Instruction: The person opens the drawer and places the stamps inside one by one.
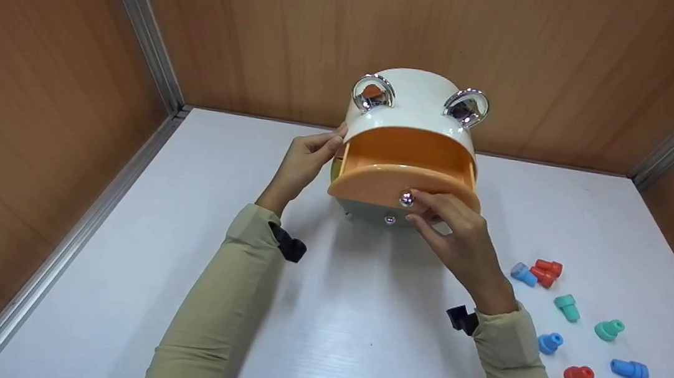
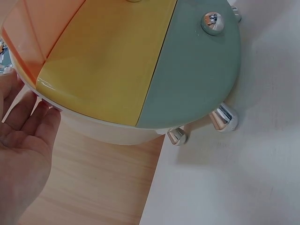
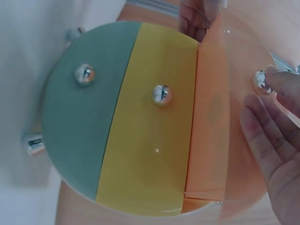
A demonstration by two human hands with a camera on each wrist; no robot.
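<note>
Your left hand (image 1: 305,160) rests flat against the left side of the white case (image 1: 411,112), fingers straight and touching its edge; that grip is released, only steadying. In the left wrist view the fingers (image 2: 28,117) lie along the rim beside the yellow drawer (image 2: 105,61).

Your right hand (image 1: 454,236) pinches the chrome knob (image 1: 407,199) on the orange drawer (image 1: 404,171), so that grip is grasping the knob. In the right wrist view the fingertip sits on the knob while the other fingers hang loosely below it.

The orange drawer is the top of 3 and stands pulled well out of the case, its inside showing. The yellow drawer and the green drawer (image 3: 86,108) under it sit flush, each with its own knob.

The case stands on chrome feet (image 2: 224,118) at the back middle of the white table (image 1: 358,341), close to the wooden rear wall, with 2 chrome ears (image 1: 373,92) on top.

To your right, well apart from the case, 8 small plugs (image 1: 569,307) in red, blue and teal lie scattered on the table.
</note>
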